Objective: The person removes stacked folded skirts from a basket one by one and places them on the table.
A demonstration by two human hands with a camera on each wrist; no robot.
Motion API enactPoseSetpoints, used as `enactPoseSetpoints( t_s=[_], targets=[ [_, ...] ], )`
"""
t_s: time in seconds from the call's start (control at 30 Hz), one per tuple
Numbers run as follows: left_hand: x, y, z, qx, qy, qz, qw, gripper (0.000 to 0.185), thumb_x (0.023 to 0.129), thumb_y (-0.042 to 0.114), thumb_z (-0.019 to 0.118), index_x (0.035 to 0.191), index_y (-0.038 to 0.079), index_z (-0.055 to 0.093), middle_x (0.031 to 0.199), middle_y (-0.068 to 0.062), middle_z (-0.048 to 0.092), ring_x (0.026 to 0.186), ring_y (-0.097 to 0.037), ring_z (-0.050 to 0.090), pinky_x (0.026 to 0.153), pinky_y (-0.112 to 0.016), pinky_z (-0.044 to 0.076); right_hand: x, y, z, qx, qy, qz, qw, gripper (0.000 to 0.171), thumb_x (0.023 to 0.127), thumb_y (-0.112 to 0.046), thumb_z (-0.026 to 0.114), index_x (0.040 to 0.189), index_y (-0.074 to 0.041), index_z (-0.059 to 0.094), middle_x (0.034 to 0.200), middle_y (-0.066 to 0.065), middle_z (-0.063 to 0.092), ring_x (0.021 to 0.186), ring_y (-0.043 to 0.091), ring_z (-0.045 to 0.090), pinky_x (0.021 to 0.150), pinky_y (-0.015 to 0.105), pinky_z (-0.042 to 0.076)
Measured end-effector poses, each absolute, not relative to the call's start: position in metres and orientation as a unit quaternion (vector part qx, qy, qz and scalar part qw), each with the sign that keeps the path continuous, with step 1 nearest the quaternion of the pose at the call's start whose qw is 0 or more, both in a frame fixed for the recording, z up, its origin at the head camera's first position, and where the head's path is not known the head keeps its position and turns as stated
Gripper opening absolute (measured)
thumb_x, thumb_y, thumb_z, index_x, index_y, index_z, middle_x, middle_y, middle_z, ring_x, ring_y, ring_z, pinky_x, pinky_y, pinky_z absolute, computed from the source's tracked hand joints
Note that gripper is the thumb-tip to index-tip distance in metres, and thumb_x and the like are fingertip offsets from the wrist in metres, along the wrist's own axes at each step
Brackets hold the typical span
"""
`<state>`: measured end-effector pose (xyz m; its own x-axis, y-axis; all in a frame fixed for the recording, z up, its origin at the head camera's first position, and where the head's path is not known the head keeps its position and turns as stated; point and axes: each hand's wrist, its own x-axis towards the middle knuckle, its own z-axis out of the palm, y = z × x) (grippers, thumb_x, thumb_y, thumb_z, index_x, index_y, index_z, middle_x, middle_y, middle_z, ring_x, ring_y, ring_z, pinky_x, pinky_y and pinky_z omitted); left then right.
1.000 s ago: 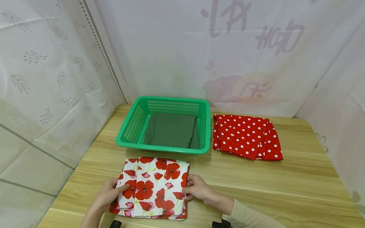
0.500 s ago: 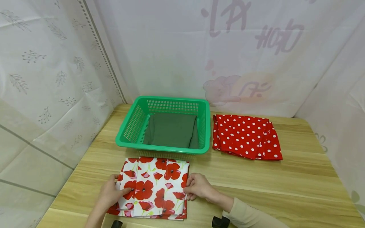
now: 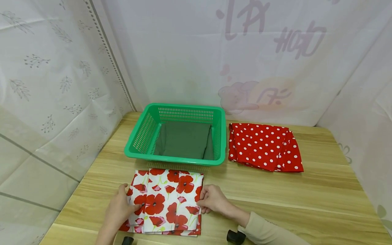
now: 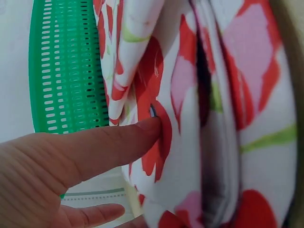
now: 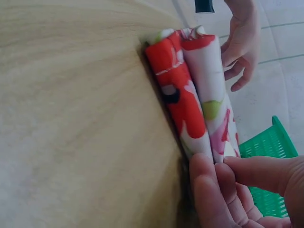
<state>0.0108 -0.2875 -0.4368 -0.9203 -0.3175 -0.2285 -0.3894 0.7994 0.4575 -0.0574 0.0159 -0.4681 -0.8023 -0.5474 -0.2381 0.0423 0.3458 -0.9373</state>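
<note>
We see the left hand [image 3: 117, 208] gripping the left edge of a folded poppy-print cloth [image 3: 166, 200], thumb laid on top, while the right hand [image 3: 213, 200] pinches the cloth's right edge between thumb and curled fingers [image 5: 213, 190]. The cloth lies flat at the near edge of a wooden table [image 3: 306, 200], its folded layers stacked thick in the right wrist view. Just behind it sits a green plastic basket [image 3: 139, 136] with a dark green cloth [image 3: 183, 139] inside. To the basket's right, apart from it, rests a red polka-dot cloth [image 3: 264, 146]. Pale printed curtains [image 3: 61, 68] hang around the table.
</note>
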Motion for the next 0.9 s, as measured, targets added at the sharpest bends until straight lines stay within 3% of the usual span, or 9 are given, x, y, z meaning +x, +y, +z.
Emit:
enactPoseSetpoints(
  t_s=[0.1,0.27,0.47,0.57,0.63,0.8,0.9],
  targets=[
    [0.011,-0.286,-0.433,-0.175,0.95,0.257,0.04,0.074,0.07,0.012,0.08,0.125,-0.014,0.037,0.111,-0.035,0.05,0.097,-0.044,0.052,0.079,-0.056,0.047,-0.059,0.017,-0.464,-0.177,0.783,-0.54,0.254,0.017,0.078,0.002,0.07,0.072,-0.001,0.055,0.053,0.01,0.06,0.045,0.019,0.061,0.041,0.031,0.051],
    [0.008,-0.282,-0.419,-0.14,0.939,0.315,-0.005,0.052,0.076,0.012,0.076,0.116,-0.01,0.052,0.103,-0.025,0.06,0.09,-0.035,0.056,0.07,-0.041,0.052,-0.062,0.016,-0.453,-0.193,0.787,-0.533,0.245,0.014,0.079,0.001,0.069,0.074,-0.003,0.057,0.056,0.009,0.062,0.048,0.026,0.062,0.042,0.03,0.05],
    [-0.005,-0.273,-0.398,-0.104,0.916,0.384,-0.047,0.037,0.081,0.012,0.073,0.111,-0.006,0.059,0.102,-0.021,0.065,0.092,-0.033,0.061,0.078,-0.041,0.052,-0.065,0.013,-0.432,-0.209,0.771,-0.548,0.251,0.011,0.08,-0.001,0.069,0.076,-0.002,0.058,0.06,0.009,0.063,0.056,0.039,0.063,0.045,0.032,0.05],
    [-0.013,-0.271,-0.388,-0.086,0.91,0.402,-0.057,0.036,0.083,0.013,0.071,0.112,-0.006,0.06,0.104,-0.021,0.065,0.093,-0.032,0.061,0.082,-0.04,0.052,-0.065,0.013,-0.419,-0.215,0.761,-0.558,0.252,0.012,0.081,-0.003,0.07,0.078,-0.001,0.059,0.061,0.011,0.064,0.058,0.039,0.063,0.045,0.029,0.05],
    [-0.018,-0.27,-0.382,-0.072,0.904,0.417,-0.06,0.036,0.084,0.012,0.07,0.113,-0.006,0.06,0.105,-0.022,0.064,0.094,-0.032,0.061,0.081,-0.03,0.051,-0.064,0.013,-0.405,-0.218,0.757,-0.562,0.253,0.01,0.082,-0.001,0.068,0.079,0.001,0.059,0.063,0.016,0.064,0.057,0.036,0.064,0.045,0.025,0.048],
    [-0.03,-0.272,-0.37,-0.049,0.891,0.447,-0.059,0.039,0.086,0.012,0.068,0.118,-0.008,0.057,0.11,-0.024,0.062,0.098,-0.034,0.061,0.075,-0.009,0.043,-0.071,0.014,-0.389,-0.218,0.745,-0.576,0.256,0.009,0.085,-0.005,0.067,0.086,0.001,0.06,0.07,0.016,0.066,0.063,0.034,0.066,0.054,0.036,0.055],
    [-0.038,-0.272,-0.364,-0.04,0.887,0.456,-0.057,0.039,0.087,0.012,0.066,0.119,-0.009,0.056,0.112,-0.025,0.061,0.101,-0.035,0.061,0.075,-0.008,0.043,-0.079,0.016,-0.387,-0.215,0.737,-0.59,0.25,0.012,0.085,-0.009,0.067,0.09,0.001,0.061,0.073,0.015,0.067,0.065,0.034,0.066,0.057,0.039,0.056]
  ],
)
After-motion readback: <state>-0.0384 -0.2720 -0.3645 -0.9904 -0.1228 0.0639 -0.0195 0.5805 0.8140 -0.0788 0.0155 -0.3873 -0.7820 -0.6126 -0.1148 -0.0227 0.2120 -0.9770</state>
